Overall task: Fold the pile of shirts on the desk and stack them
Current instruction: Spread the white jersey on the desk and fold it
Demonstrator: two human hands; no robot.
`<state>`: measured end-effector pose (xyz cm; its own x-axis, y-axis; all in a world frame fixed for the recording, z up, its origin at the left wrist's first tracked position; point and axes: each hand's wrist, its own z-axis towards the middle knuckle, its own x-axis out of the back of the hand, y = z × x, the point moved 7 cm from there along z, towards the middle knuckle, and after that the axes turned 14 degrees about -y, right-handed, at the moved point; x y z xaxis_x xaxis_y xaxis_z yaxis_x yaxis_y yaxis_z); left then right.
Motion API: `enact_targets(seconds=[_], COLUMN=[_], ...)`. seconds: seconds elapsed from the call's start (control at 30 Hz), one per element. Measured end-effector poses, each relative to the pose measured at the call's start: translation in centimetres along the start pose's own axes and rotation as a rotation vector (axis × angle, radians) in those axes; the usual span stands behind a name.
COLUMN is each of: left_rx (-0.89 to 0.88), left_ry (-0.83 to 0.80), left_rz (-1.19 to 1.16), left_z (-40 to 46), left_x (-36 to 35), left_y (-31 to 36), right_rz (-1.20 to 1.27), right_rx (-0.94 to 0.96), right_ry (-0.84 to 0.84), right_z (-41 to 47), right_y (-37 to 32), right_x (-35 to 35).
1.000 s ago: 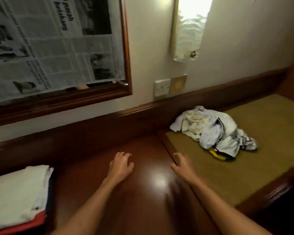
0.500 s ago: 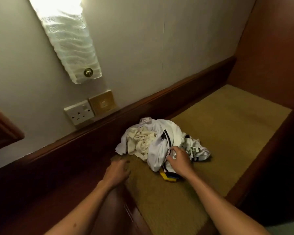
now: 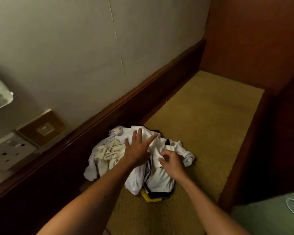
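1. The pile of shirts (image 3: 136, 160) sits crumpled on the yellow-green mat (image 3: 202, 126) of the desk, right up against the dark wooden back rail (image 3: 109, 116).
2. Left hand (image 3: 138, 148) lies flat on top of the pile, fingers spread and straight.
3. Right hand (image 3: 172, 162) has its fingers curled, pinching a fold of white shirt (mostly white stuff, one cream, a yellow bit poking out underneath).
4. A wall socket (image 3: 8, 150) is off to the left.
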<state>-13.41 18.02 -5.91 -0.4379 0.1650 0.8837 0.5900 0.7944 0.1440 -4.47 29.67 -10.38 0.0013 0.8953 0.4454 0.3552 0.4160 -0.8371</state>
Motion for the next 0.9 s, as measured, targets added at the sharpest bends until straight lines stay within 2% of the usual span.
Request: enact_targets(seconds=[0.07, 0.13, 0.27, 0.33, 0.53, 0.77, 0.9], left_rx=[-0.025, -0.09, -0.31, -0.344, -0.29, -0.06, 0.112], left_ry=[-0.018, 0.051, 0.347, 0.444, 0.552, 0.536, 0.503], left_rz=[0.137, 0.172, -0.034, -0.203, -0.301, -0.377, -0.518], left_z=[0.3, -0.5, -5.3, -9.0, -22.1, -36.1, -41.9], left_x=[-0.2, 0.2, 1.2, 0.9, -4.5, -15.7, -21.5], left_y=[0.9, 1.2, 0.4, -1.6, -7.2, -9.4, -11.1], right_rz=[0.108, 0.18, 0.244, 0.213, -0.009, -0.25, -0.369], right_rx=[0.041, 0.079, 0.189, 0.234, 0.279, 0.38, 0.373], right_ry=[0.017, 0.06, 0.146, 0.104, -0.094, -0.155, -0.355], right_z=[-1.3, -2.7, -6.3, -8.1, -14.1, -23.0, -27.3], right_y=[0.9, 1.3, -0.9, -2.9, -6.2, -7.0, -5.6], right_x=[-0.2, -0.3, -1.3, -2.9, -10.4, -19.4, -25.9])
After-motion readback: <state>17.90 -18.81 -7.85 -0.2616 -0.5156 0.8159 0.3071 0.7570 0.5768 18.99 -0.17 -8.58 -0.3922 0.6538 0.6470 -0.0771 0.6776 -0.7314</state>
